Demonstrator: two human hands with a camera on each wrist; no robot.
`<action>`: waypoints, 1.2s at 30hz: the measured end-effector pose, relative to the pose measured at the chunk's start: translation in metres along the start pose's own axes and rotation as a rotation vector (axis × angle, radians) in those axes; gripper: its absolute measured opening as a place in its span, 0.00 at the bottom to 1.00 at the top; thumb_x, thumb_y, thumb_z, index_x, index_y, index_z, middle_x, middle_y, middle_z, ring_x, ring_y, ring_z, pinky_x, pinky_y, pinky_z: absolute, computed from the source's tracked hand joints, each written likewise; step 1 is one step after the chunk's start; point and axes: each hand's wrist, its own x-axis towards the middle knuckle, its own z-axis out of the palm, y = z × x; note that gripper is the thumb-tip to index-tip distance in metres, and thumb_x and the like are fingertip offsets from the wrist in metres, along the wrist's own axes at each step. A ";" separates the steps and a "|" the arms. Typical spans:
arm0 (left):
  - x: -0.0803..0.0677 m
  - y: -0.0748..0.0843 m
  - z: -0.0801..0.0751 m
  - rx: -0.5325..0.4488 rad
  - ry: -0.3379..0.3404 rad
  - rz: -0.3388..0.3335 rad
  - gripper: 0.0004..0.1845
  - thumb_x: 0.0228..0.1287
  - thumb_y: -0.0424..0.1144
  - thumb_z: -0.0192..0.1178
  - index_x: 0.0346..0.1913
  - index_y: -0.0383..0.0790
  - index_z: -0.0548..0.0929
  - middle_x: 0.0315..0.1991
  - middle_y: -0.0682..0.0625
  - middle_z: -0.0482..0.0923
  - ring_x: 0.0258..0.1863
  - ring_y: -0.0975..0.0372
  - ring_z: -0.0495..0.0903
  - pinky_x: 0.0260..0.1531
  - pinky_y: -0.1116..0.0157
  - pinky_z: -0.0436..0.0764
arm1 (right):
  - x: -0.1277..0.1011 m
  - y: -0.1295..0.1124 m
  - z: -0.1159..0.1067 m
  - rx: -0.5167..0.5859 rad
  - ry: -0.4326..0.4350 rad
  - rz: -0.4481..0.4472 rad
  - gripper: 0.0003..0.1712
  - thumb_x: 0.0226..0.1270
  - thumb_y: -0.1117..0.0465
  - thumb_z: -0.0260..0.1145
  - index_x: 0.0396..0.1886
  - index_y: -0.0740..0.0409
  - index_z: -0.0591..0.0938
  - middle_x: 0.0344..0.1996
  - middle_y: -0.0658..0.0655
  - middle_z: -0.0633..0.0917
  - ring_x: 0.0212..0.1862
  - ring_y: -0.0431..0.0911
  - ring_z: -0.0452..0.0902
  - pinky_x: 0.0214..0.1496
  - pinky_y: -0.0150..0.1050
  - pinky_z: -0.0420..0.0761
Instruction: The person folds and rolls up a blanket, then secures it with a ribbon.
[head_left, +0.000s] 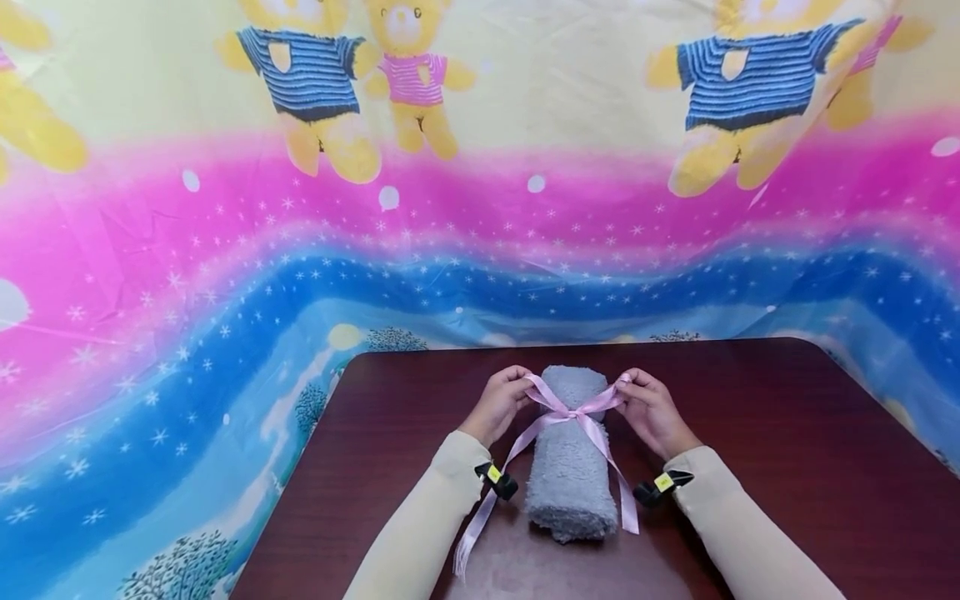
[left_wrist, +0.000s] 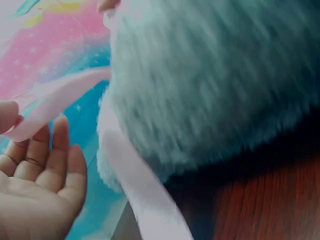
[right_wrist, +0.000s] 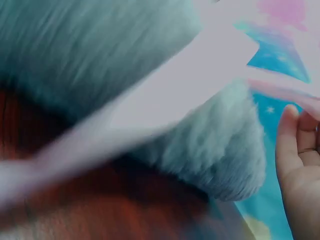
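Observation:
A rolled grey towel (head_left: 572,475) lies lengthwise on the table, its near end toward me. Around its upper part runs a pink ribbon (head_left: 525,440), crossed and knotted on top in a bow. My left hand (head_left: 498,407) pinches the bow's left loop between thumb and fingers. On the other side my right hand (head_left: 654,410) pinches the right loop. Two loose ribbon tails hang down either side of the towel. The left wrist view shows the left hand (left_wrist: 42,185) with the ribbon (left_wrist: 60,97) at its thumb. At the right wrist view's edge, the right hand (right_wrist: 302,165) is partly cut off.
The dark red-brown table (head_left: 795,467) has rounded far corners. Behind it hangs a cloth backdrop (head_left: 480,217) printed with bears and snowflakes. Black devices with yellow labels sit on both wrists, beside the towel.

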 end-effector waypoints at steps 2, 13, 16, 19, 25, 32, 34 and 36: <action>0.000 0.000 0.001 -0.076 -0.022 0.005 0.11 0.67 0.24 0.50 0.31 0.40 0.77 0.30 0.49 0.77 0.31 0.63 0.78 0.42 0.60 0.76 | 0.001 0.003 0.002 -0.049 0.023 0.004 0.19 0.75 0.76 0.43 0.36 0.59 0.80 0.30 0.53 0.81 0.34 0.45 0.76 0.44 0.39 0.77; 0.007 -0.016 -0.002 0.220 0.152 -0.189 0.04 0.63 0.29 0.57 0.40 0.33 0.78 0.25 0.51 0.72 0.22 0.63 0.69 0.24 0.69 0.71 | 0.001 0.016 0.001 -0.280 0.271 0.299 0.06 0.75 0.66 0.54 0.38 0.58 0.78 0.20 0.50 0.69 0.21 0.40 0.61 0.23 0.30 0.65; 0.008 -0.021 -0.005 0.306 0.161 -0.267 0.11 0.61 0.28 0.59 0.47 0.30 0.77 0.29 0.49 0.76 0.24 0.63 0.73 0.26 0.68 0.74 | 0.001 0.018 -0.002 -0.351 0.380 0.373 0.04 0.75 0.65 0.55 0.42 0.59 0.76 0.24 0.51 0.71 0.24 0.41 0.66 0.25 0.32 0.72; 0.003 -0.022 -0.010 0.346 0.135 -0.318 0.16 0.60 0.27 0.59 0.51 0.29 0.74 0.35 0.45 0.78 0.28 0.61 0.77 0.34 0.63 0.78 | 0.000 0.016 -0.008 -0.378 0.407 0.438 0.10 0.74 0.63 0.57 0.51 0.61 0.73 0.32 0.52 0.76 0.30 0.42 0.73 0.35 0.36 0.79; -0.013 -0.007 -0.025 0.420 0.094 -0.291 0.18 0.59 0.27 0.57 0.53 0.28 0.74 0.46 0.40 0.78 0.38 0.55 0.79 0.46 0.55 0.79 | -0.011 -0.004 -0.028 -0.266 0.323 0.449 0.35 0.74 0.67 0.57 0.73 0.64 0.52 0.48 0.51 0.79 0.47 0.45 0.78 0.52 0.44 0.78; -0.058 0.019 -0.035 0.889 -0.148 -0.108 0.06 0.61 0.33 0.66 0.38 0.36 0.82 0.30 0.52 0.80 0.29 0.60 0.78 0.30 0.63 0.78 | -0.036 -0.030 -0.016 -0.785 0.365 0.452 0.38 0.70 0.48 0.64 0.66 0.69 0.64 0.52 0.60 0.75 0.52 0.51 0.76 0.54 0.45 0.78; -0.077 0.026 -0.028 0.895 -0.261 -0.124 0.09 0.59 0.33 0.68 0.41 0.36 0.82 0.29 0.52 0.81 0.28 0.59 0.80 0.28 0.61 0.80 | -0.044 -0.035 0.004 -1.018 0.329 0.464 0.33 0.65 0.43 0.66 0.53 0.68 0.76 0.43 0.63 0.79 0.42 0.54 0.78 0.44 0.44 0.81; -0.094 0.030 -0.019 0.863 -0.337 -0.185 0.15 0.58 0.34 0.70 0.47 0.34 0.80 0.33 0.50 0.83 0.28 0.59 0.82 0.28 0.60 0.82 | -0.053 -0.039 0.033 -1.177 0.207 0.473 0.25 0.65 0.43 0.67 0.42 0.63 0.82 0.33 0.61 0.82 0.33 0.54 0.79 0.34 0.43 0.80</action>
